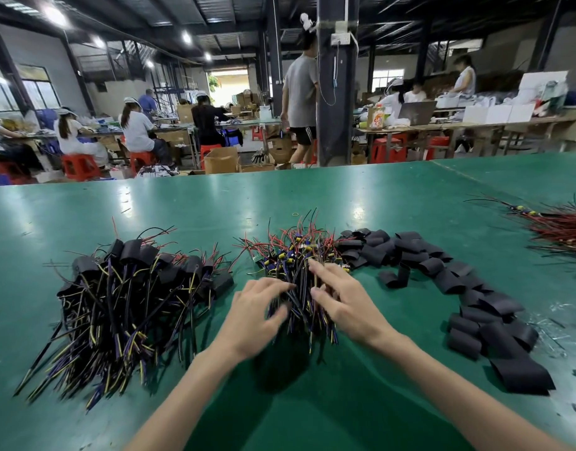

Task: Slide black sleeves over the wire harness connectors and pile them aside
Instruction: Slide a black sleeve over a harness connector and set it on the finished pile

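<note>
Both of the person's hands sit on the middle heap of bare wire harnesses [296, 255] on the green table [198, 203]. The left hand [259, 309] lies on the heap's near left side and the right hand [343, 302] on its near right, with wires running between them. The right hand's fingers [316, 267] are stretched out almost straight and rest on the wires, its forefinger reaching toward the yellow and blue connectors. The left hand's fingers are spread and bent over the strands with the thumb lower down. It is blurred, so it cannot be told whether it pinches a wire. The heap's long axis runs from near to far: the black, yellow and purple cut ends point toward the person, while the connectors and thin red leads fan away at the far end. Left of the hands and apart from them lies the finished pile of sleeved harnesses [127, 288], with its black-capped ends on the far side and its wires splaying toward the near left. The loose black sleeves [442, 271] curve in a band from just beside the heap's far right edge round to the near right. A bundle of red wires [560, 229] lies well apart at the table's right edge. Print on a packet [376, 120] on a far bench is too blurred to read.
</note>
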Action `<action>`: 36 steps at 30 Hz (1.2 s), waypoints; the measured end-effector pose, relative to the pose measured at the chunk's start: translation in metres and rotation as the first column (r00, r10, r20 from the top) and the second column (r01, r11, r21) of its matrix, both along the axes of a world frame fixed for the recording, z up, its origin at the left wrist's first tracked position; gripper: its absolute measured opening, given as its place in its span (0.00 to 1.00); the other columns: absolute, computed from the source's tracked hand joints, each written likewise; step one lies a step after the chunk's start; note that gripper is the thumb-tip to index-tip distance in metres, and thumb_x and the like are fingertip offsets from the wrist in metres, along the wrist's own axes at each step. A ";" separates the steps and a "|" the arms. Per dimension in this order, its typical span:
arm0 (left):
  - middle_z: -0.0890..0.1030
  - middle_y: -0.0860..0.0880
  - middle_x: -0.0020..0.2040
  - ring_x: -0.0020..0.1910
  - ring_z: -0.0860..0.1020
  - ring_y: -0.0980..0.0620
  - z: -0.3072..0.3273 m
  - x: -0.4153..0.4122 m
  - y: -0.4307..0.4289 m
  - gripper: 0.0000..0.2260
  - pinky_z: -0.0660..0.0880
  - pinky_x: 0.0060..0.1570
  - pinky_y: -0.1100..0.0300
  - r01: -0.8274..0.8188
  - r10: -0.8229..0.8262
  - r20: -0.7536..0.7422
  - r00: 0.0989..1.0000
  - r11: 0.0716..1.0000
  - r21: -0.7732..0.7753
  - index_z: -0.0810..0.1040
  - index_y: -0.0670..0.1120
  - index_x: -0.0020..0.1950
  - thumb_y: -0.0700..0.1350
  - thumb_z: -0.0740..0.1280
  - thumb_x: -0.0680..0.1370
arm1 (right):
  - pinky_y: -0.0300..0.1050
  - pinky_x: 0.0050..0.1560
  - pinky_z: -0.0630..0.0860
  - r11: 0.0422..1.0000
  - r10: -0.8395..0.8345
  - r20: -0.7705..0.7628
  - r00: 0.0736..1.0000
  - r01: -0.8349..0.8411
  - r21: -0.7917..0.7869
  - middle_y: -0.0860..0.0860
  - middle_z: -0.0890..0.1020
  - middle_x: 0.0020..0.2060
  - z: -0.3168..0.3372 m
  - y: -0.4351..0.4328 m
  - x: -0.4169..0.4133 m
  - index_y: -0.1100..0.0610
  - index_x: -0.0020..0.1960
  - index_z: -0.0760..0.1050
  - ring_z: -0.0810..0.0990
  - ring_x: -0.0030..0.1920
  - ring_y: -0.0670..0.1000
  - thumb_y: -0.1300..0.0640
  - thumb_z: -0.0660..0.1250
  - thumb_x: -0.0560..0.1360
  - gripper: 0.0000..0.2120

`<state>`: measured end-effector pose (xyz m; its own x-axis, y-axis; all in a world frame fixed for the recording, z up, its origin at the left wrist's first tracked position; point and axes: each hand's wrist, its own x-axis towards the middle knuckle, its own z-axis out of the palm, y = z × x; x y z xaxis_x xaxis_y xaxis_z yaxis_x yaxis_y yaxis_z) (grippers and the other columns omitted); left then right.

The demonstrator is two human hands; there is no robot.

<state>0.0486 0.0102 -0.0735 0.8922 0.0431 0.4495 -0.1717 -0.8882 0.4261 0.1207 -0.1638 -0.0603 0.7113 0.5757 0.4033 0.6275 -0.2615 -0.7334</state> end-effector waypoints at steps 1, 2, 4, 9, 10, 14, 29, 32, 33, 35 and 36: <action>0.72 0.56 0.66 0.66 0.66 0.56 -0.004 0.000 -0.004 0.17 0.63 0.66 0.54 0.035 -0.034 -0.032 0.999 0.998 0.048 0.72 0.54 0.68 0.50 0.63 0.79 | 0.41 0.63 0.67 0.999 -0.021 0.058 0.998 0.019 0.030 0.52 0.72 0.60 0.000 0.000 -0.001 0.56 0.73 0.64 0.73 0.54 0.48 0.62 0.62 0.79 0.24; 0.69 0.59 0.68 0.67 0.63 0.57 -0.008 0.000 -0.006 0.18 0.62 0.66 0.55 0.059 -0.053 -0.065 0.996 0.993 0.099 0.70 0.56 0.70 0.53 0.61 0.80 | 0.43 0.65 0.67 0.998 -0.045 0.123 0.991 0.039 0.047 0.53 0.71 0.63 0.000 -0.001 -0.002 0.56 0.74 0.62 0.73 0.58 0.50 0.61 0.61 0.79 0.24; 0.68 0.61 0.69 0.67 0.62 0.59 -0.012 0.000 -0.009 0.18 0.61 0.65 0.58 0.102 -0.088 -0.104 0.991 0.984 0.146 0.69 0.58 0.70 0.55 0.58 0.81 | 0.46 0.67 0.65 0.997 -0.072 0.269 0.960 0.060 0.052 0.52 0.70 0.67 0.002 -0.003 -0.004 0.55 0.74 0.62 0.70 0.65 0.49 0.60 0.58 0.79 0.24; 0.81 0.51 0.58 0.59 0.77 0.56 0.007 -0.001 -0.021 0.14 0.70 0.62 0.63 0.118 -0.168 0.003 0.986 0.684 -0.720 0.77 0.50 0.59 0.47 0.52 0.84 | 0.53 0.55 0.71 0.997 0.083 0.494 0.865 -0.070 -0.045 0.50 0.79 0.59 0.008 -0.004 -0.019 0.55 0.66 0.74 0.76 0.58 0.50 0.62 0.62 0.75 0.19; 0.82 0.48 0.57 0.58 0.78 0.55 0.012 0.000 -0.019 0.20 0.72 0.61 0.60 0.102 -0.186 0.007 0.982 0.509 -0.855 0.78 0.46 0.60 0.51 0.49 0.84 | 0.53 0.52 0.71 0.991 0.131 0.505 0.853 -0.108 -0.076 0.50 0.81 0.56 0.009 -0.003 -0.022 0.55 0.64 0.77 0.77 0.54 0.51 0.62 0.63 0.75 0.18; 0.83 0.42 0.52 0.49 0.81 0.48 0.027 0.001 0.000 0.28 0.73 0.53 0.54 0.035 -0.278 0.067 0.958 -0.119 -0.992 0.77 0.39 0.58 0.58 0.47 0.82 | 0.44 0.51 0.68 0.965 0.263 0.430 0.864 -0.224 -0.140 0.49 0.83 0.48 0.013 0.000 -0.033 0.55 0.57 0.81 0.77 0.47 0.47 0.63 0.63 0.72 0.16; 0.74 0.48 0.34 0.24 0.74 0.57 0.033 0.005 0.031 0.13 0.78 0.30 0.64 0.052 0.161 0.026 0.987 -0.160 -0.986 0.75 0.38 0.51 0.38 0.52 0.84 | 0.44 0.32 0.73 0.969 0.245 0.101 0.964 -0.248 0.019 0.50 0.82 0.32 0.008 0.002 -0.032 0.53 0.53 0.80 0.76 0.29 0.50 0.58 0.61 0.76 0.10; 0.69 0.49 0.33 0.22 0.67 0.59 0.035 0.004 0.038 0.12 0.73 0.26 0.66 0.054 0.208 0.052 0.977 -0.005 -0.999 0.74 0.37 0.54 0.38 0.52 0.84 | 0.45 0.33 0.73 0.998 -0.059 0.238 0.969 0.054 0.027 0.54 0.82 0.35 0.007 -0.009 -0.002 0.54 0.54 0.77 0.74 0.30 0.48 0.58 0.61 0.77 0.08; 0.70 0.49 0.32 0.22 0.67 0.59 0.036 0.002 0.039 0.12 0.72 0.25 0.66 0.048 0.221 0.067 0.973 0.088 -0.995 0.75 0.38 0.54 0.38 0.52 0.84 | 0.48 0.40 0.74 0.980 -0.187 0.318 0.929 0.199 -0.007 0.55 0.82 0.39 0.007 -0.016 0.011 0.56 0.54 0.77 0.77 0.36 0.50 0.60 0.62 0.77 0.08; 0.71 0.51 0.30 0.22 0.67 0.59 0.035 0.001 0.040 0.11 0.70 0.24 0.66 0.020 0.253 0.102 0.962 0.309 -0.951 0.75 0.39 0.54 0.40 0.54 0.84 | 0.50 0.55 0.71 0.892 -0.346 0.394 0.852 0.429 -0.144 0.55 0.81 0.52 0.003 -0.035 0.036 0.58 0.58 0.76 0.76 0.52 0.54 0.63 0.61 0.76 0.12; 0.71 0.51 0.30 0.23 0.67 0.59 0.035 0.001 0.040 0.12 0.69 0.24 0.66 0.003 0.270 0.123 0.955 0.405 -0.914 0.76 0.39 0.55 0.42 0.54 0.84 | 0.50 0.59 0.68 0.836 -0.378 0.394 0.838 0.492 -0.245 0.54 0.77 0.58 -0.003 -0.046 0.046 0.59 0.62 0.73 0.73 0.57 0.55 0.63 0.60 0.76 0.15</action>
